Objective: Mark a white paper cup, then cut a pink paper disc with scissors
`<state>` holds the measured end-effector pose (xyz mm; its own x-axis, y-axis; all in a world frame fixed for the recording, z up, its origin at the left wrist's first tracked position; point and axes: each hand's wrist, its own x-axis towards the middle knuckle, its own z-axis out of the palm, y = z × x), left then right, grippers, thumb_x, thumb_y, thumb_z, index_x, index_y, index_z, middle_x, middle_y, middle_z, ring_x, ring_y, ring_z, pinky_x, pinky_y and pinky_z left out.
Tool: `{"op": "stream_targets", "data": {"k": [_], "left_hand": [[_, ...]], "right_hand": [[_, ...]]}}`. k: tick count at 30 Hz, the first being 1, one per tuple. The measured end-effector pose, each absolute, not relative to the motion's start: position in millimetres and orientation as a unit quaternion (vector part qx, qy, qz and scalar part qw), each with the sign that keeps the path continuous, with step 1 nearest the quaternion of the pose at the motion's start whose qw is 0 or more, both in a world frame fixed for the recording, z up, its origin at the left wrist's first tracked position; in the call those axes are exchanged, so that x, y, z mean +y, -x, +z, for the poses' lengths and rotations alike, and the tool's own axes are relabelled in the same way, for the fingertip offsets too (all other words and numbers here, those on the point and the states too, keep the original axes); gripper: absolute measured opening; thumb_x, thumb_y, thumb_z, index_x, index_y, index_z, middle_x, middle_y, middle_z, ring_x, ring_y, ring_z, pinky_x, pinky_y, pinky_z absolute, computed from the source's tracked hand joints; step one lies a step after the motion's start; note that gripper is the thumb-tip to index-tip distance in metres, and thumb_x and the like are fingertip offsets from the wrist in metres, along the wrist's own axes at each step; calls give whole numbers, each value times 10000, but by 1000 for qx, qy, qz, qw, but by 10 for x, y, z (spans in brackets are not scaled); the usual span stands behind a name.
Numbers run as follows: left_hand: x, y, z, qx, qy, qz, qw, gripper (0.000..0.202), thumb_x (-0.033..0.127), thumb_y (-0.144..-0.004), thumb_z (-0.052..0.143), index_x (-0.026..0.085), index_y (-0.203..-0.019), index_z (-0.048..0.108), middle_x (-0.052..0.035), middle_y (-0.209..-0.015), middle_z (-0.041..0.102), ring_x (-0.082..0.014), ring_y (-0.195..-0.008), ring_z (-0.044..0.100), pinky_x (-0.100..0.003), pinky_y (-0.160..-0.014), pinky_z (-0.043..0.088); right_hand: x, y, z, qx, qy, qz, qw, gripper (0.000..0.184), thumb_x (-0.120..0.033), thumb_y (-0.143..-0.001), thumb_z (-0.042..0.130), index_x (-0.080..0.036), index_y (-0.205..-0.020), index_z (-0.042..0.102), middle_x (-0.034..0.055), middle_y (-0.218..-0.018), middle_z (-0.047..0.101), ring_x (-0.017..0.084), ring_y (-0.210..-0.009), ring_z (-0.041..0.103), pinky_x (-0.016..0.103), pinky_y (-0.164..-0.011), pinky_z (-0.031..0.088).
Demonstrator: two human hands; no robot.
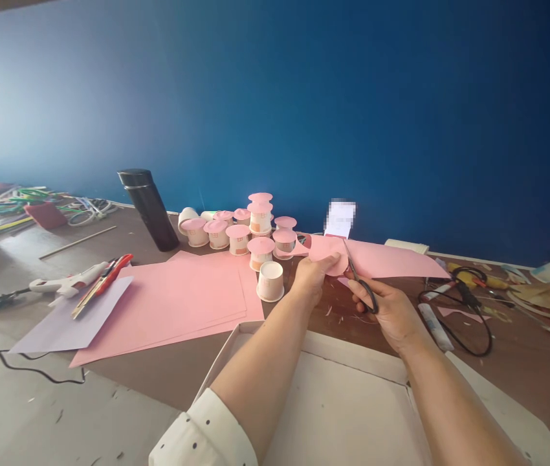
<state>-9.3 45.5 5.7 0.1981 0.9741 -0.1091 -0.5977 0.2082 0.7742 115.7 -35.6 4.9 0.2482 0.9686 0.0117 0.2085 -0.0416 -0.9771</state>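
My left hand (311, 279) pinches a sheet of pink paper (391, 257) near a rounded, partly cut piece at its left end. In my right hand (385, 309) is a pair of scissors (363, 285) with black handles, its blades at the paper beside my left thumb. The long uncut part of the sheet stretches out to the right. Just left of my left hand an upturned white paper cup (270, 282) stands on the table. Behind it are several more cups topped with pink paper discs (261, 245), one of them stacked higher.
Large pink sheets (182, 294) lie to the left, beside a white glue gun (71, 279) and a red utility knife (103, 285). A black flask (149, 210) stands near the blue wall. Cables (481, 323) and scraps lie right; an open white box (347, 408) is under my forearms.
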Motion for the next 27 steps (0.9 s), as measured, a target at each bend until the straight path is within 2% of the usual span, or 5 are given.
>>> {"op": "stream_targets", "data": {"k": [9,13,19,22,27], "left_hand": [[457,105,57,308,-306,554,711,281,247,-616,798,109,-835,689,-132,-917,714,-221,-803,655,-315,-711,506],[448,109,68,317,-310,550,708,290,248,-612,806,114,-838,684,-121,-900,708,-211,-777,651,-313,-701,495],[451,112,60,324,-311,548,706,290,237,-617,797,119,-856,682,-114,-889,703,-194,-761,638,-281,-645,474],[460,112,47,328,-318,543,704,284,246,-620,794,113,-840,673,-109,-848,695,-188,-721,629,-276,-603,457],[465,113,38,313,-324,548,705,268,257,-636,784,103,-824,671,-118,-869,697,-199,-746,637,-293,-634,471]], "right_hand": [[-366,-1150,72,-490,606,383,496,551,-549,-707,725,-263,-1176,694,-12,-714,589,108,-586,514,255,-566,403],[-370,-1133,94,-468,606,401,503,623,-529,-677,753,-289,-1242,648,-20,-711,584,107,-576,515,249,-535,398],[-384,-1103,121,-465,598,409,510,704,-546,-658,760,-266,-1288,616,-12,-703,581,110,-569,515,250,-528,420],[-391,-1098,127,-464,603,408,505,692,-553,-667,753,-268,-1283,618,-12,-706,578,109,-573,515,246,-526,420],[-384,-1122,123,-473,602,406,499,602,-544,-682,751,-269,-1211,671,-13,-706,578,100,-574,503,234,-525,404]]}}
